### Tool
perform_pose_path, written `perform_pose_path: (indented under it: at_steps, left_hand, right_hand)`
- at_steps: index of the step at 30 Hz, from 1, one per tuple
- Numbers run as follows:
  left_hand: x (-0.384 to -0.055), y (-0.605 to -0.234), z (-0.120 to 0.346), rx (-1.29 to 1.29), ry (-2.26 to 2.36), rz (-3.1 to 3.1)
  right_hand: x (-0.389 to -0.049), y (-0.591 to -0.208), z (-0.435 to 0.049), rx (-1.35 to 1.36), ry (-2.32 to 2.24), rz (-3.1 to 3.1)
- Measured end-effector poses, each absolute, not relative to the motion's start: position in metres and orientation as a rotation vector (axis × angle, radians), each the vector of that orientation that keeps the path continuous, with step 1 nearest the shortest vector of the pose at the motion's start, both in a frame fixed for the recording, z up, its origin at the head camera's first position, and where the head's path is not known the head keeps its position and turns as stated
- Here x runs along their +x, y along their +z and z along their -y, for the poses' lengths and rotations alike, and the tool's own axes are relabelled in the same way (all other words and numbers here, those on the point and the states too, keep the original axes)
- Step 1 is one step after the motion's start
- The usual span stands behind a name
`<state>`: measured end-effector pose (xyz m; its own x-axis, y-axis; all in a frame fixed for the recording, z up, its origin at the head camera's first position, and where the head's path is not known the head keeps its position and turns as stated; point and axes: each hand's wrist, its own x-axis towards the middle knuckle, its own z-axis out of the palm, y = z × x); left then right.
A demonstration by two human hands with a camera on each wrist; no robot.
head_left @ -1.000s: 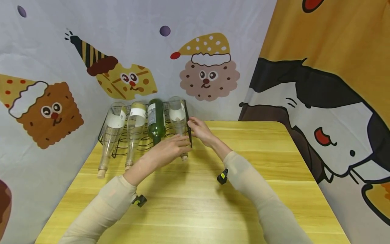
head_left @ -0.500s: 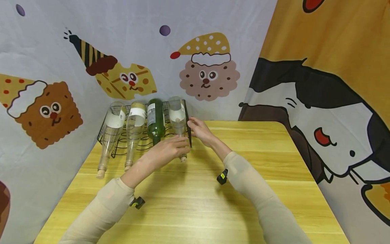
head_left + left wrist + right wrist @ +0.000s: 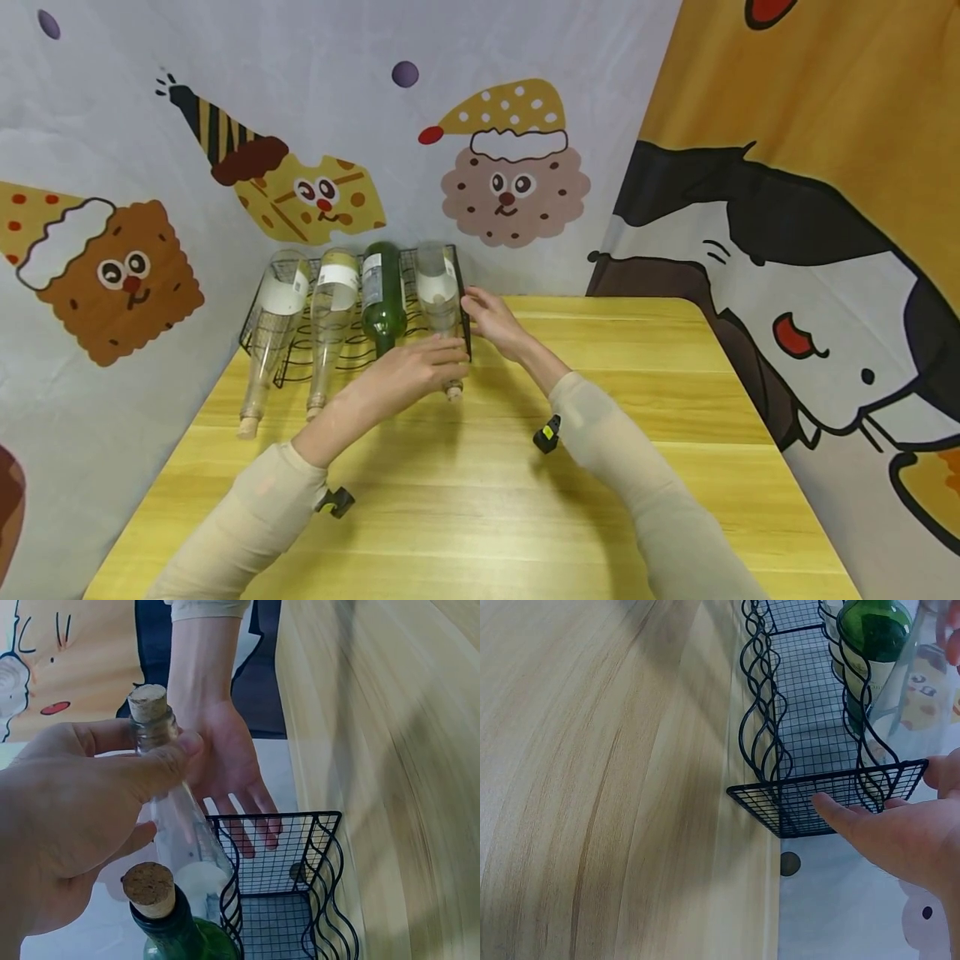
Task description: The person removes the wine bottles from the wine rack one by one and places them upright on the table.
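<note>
A black wire bottle rack (image 3: 360, 358) stands at the back left of the table, with corked bottles lying in its upper row. My left hand (image 3: 416, 367) pinches the neck of the rightmost clear glass bottle (image 3: 437, 283); the left wrist view shows thumb and fingers around it just below its cork (image 3: 148, 702). At the rack's right end, my right hand (image 3: 495, 321) rests its fairly straight fingers on the mesh side panel (image 3: 832, 799). Left of the held bottle lies a green bottle (image 3: 384, 300), its neck partly hidden behind my left hand in the head view.
Two more clear bottles (image 3: 335, 300) with white labels lie at the rack's left, necks toward the table front. Behind the rack hangs a cartoon-printed cloth (image 3: 517, 50). The wooden table (image 3: 480, 500) spreads in front and to the right.
My left hand has shifted very slightly toward the front left, and the bottle it pinches has slid a little toward me. My right hand stays against the rack's end.
</note>
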<state>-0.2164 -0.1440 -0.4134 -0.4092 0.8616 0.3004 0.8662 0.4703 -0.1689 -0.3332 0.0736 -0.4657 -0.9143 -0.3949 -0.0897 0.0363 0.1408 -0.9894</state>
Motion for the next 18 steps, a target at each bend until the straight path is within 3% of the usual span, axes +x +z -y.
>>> perform_pose_path:
  at_steps: [18]
  left_hand:
    - [-0.224, -0.4, 0.16, -1.312, -0.554, 2.294]
  right_hand:
    - [-0.336, -0.469, -0.072, -0.326, -1.866, -2.056]
